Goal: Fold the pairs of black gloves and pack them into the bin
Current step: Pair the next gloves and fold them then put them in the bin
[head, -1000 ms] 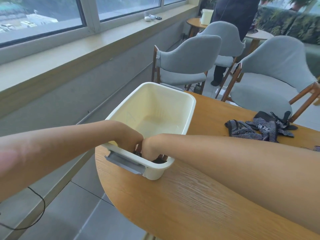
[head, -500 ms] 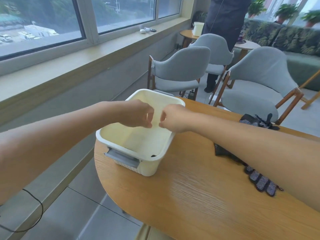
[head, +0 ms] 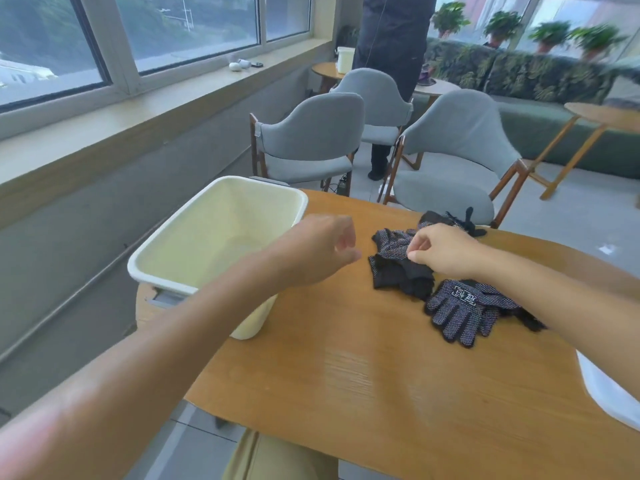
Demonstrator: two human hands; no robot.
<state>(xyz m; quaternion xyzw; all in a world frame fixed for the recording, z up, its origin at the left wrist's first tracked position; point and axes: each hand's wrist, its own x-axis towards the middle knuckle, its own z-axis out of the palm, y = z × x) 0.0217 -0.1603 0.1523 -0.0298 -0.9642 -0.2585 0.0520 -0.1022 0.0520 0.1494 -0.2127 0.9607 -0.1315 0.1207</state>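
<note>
A cream plastic bin (head: 221, 233) stands at the table's left end; my left forearm hides its near part. Black dotted gloves (head: 394, 251) lie heaped on the wooden table (head: 363, 375) right of the bin. Another pair of black gloves (head: 464, 310) lies flat nearer to me. My right hand (head: 440, 251) rests on the heap, its fingertips pinching the fabric of the top glove. My left hand (head: 322, 251) hovers between the bin and the heap, fingers loosely curled and holding nothing.
Three grey chairs (head: 450, 157) stand beyond the table's far edge. A person in dark clothes (head: 391, 46) stands behind them. A white object (head: 609, 393) sits at the table's right edge. The window ledge (head: 104, 123) runs along the left.
Both hands have come out of the bin and moved right. My right hand now pinches the glove heap, and my left hand hangs beside it. The view has swung right.
</note>
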